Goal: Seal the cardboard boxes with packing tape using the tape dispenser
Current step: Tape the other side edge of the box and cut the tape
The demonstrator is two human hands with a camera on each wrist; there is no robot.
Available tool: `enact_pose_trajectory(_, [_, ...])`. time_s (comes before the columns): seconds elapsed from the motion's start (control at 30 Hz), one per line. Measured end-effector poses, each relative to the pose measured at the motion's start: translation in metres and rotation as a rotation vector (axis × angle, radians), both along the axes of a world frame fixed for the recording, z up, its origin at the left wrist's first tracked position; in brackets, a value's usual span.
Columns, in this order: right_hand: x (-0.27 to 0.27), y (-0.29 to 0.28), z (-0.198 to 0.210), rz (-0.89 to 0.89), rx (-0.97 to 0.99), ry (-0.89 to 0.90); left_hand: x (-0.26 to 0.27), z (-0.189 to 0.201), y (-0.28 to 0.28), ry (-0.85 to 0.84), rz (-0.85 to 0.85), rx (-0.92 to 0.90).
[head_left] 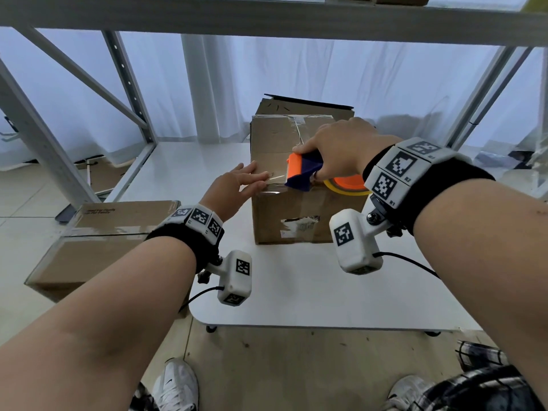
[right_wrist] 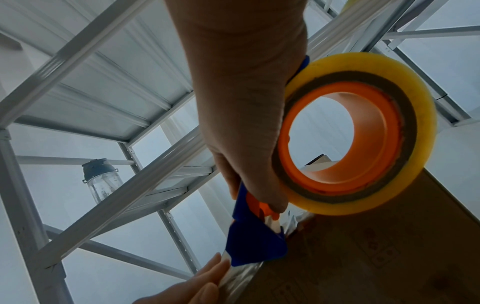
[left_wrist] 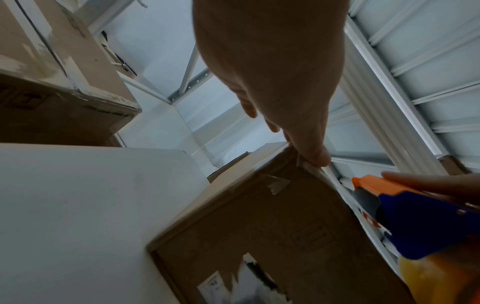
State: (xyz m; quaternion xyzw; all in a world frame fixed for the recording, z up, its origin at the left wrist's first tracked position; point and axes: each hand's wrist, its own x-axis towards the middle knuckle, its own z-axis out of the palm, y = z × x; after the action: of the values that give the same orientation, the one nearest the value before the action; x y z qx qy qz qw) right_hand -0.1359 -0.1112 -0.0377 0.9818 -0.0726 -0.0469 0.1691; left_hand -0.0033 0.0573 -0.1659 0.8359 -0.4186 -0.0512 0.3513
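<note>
Shelving [head_left: 124, 72] of grey metal is framing the far and left sides of the scene, with a clear water bottle [right_wrist: 101, 181] standing on one of its shelves in the right wrist view. White table [head_left: 296, 292] is carrying the cardboard box [head_left: 284, 215] that is being sealed; the box is sitting near the table's far edge, roughly midway between the left and right edges, with a torn label on its near face. A second cardboard box [head_left: 98, 238], flat and already taped along its seam, is lying off the table's left edge, lower down. Another box [head_left: 302, 106] is standing just behind the first one.

The right hand [head_left: 341, 149] is gripping the blue and orange tape dispenser [head_left: 302, 170], fingers wrapped around its handle, and is holding it on the box's top near the near edge. The yellowish tape roll [right_wrist: 361, 133] on its orange hub is hanging just beyond the near right corner of the box. The left hand [head_left: 234, 188] is lying flat and relaxed on the box's near left corner, its fingertips [head_left: 261, 179] pressing the clear packing tape [head_left: 274, 185] down onto the cardboard, just beside the dispenser's blade end. The strip is running from those fingertips straight to the dispenser.
</note>
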Motion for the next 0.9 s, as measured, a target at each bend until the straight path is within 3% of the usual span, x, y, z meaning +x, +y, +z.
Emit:
enact_pose_trajectory(0.3, [0.001,0.001,-0.002,-0.002,-0.002,0.010,-0.007,0.011,0.006,-0.394,-0.077,0.162])
enact_pose_trajectory(0.43, [-0.001,0.001,-0.002,0.003,-0.024,0.028,-0.012,0.016,0.006,-0.373,-0.064,0.206])
enact_pose_trajectory(0.6, [0.000,0.001,-0.001,0.011,-0.023,0.037,-0.011,0.031,-0.016,-0.464,-0.136,0.453])
enact_pose_trajectory(0.9, [0.004,0.008,0.002,0.024,-0.011,0.028,-0.001,0.013,-0.019,-0.472,-0.055,0.474])
